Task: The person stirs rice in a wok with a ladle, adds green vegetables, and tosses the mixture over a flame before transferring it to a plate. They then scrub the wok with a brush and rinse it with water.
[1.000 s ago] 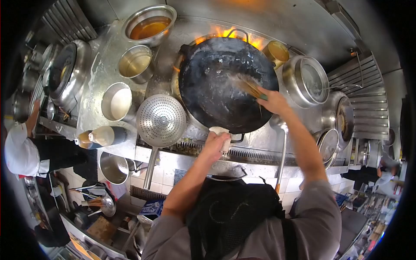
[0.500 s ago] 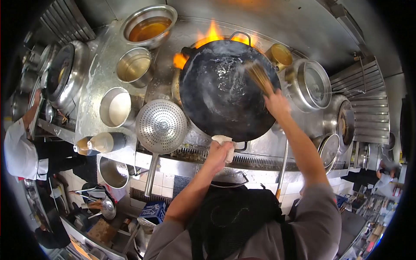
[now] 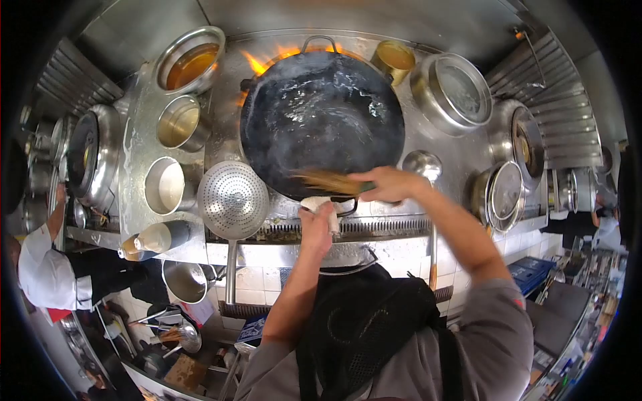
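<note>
A large black wok [image 3: 314,144] sits over the burner, steaming, with wet, shiny patches inside and flames [image 3: 255,64] at its back left rim. Closed around a folded white cloth [image 3: 329,212], my left hand [image 3: 318,227] is at the wok's near loop handle; the cloth hides part of that handle. My right hand [image 3: 386,184] grips a bamboo wok brush [image 3: 328,181], its bristles pointing left over the wok's near edge. Left of the wok lies a perforated strainer [image 3: 233,200], and a ladle [image 3: 422,165] rests to the right.
Two metal pots [image 3: 164,185] and a bowl of amber liquid [image 3: 190,67] stand left, with bottles [image 3: 162,237] nearer me. On the right are a yellowish can [image 3: 393,59], a metal basin [image 3: 451,93] and stacked round pans [image 3: 503,194]. Another person [image 3: 50,271] works at far left.
My right hand has swept the brush from the wok's right inner side down to its near edge. My left hand still holds the cloth at the handle. The flames look smaller.
</note>
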Demonstrator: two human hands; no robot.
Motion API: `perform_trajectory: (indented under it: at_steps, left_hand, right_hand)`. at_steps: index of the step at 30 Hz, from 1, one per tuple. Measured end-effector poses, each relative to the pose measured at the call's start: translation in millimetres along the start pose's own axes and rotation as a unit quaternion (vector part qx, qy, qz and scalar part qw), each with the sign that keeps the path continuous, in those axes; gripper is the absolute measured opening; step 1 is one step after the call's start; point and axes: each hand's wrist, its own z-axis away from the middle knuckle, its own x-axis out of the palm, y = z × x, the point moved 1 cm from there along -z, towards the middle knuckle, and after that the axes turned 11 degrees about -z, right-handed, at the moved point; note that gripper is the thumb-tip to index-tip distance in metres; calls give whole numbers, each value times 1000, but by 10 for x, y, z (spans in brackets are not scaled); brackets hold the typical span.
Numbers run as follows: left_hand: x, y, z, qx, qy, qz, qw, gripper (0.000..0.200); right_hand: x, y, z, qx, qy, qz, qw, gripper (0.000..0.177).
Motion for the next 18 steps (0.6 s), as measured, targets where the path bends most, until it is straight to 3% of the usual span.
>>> perform_trajectory:
  at_steps: [1, 2, 4, 5, 7, 10, 12, 13, 15, 17, 18]
  left_hand:
    - [-12, -34, -29, -3, -5, -5, 1000, 20]
    - [-65, -68, -96, -1, -17, -23, 1000, 21]
    - [-58, -34, -137, 10, -40, -34, 999, 24]
    - [-16, 60, -93, 12, -47, -34, 998, 24]
    - [25, 304, 46, -65, -87, -54, 993, 24]
    - [-22, 361, 1, -128, -140, -25, 982, 26]
    - [3, 425, 48, -198, -155, -12, 968, 22]
    - [-44, 398, -12, -190, -150, -15, 970, 22]
    - [-152, 294, -196, -121, -224, -93, 963, 19]
    - [-51, 291, -54, -82, -192, -118, 971, 19]
    - [-31, 287, 2, -72, -160, -116, 978, 20]
  right_hand:
    - [-208, -8, 319, 140, 14, 13, 990, 65]
    - [-347, 389, 455, 169, 66, 0, 983, 64]
    - [-710, 453, 810, 206, 186, -46, 960, 63]
    - [-733, 620, 854, 207, 194, -46, 958, 63]
    - [-625, 986, 830, 88, 365, 41, 926, 65]
    - [122, 895, 1142, 47, 461, -165, 871, 65]
    - [895, 1052, 1312, -10, 529, -201, 824, 66]
    - [1293, 1133, 1410, 12, 540, -191, 820, 67]
    - [1979, 1194, 1625, 38, 572, -166, 802, 71]
    - [2478, 1445, 1817, 174, 463, -244, 834, 80]
    - [2581, 1510, 1905, 166, 465, -244, 835, 82]
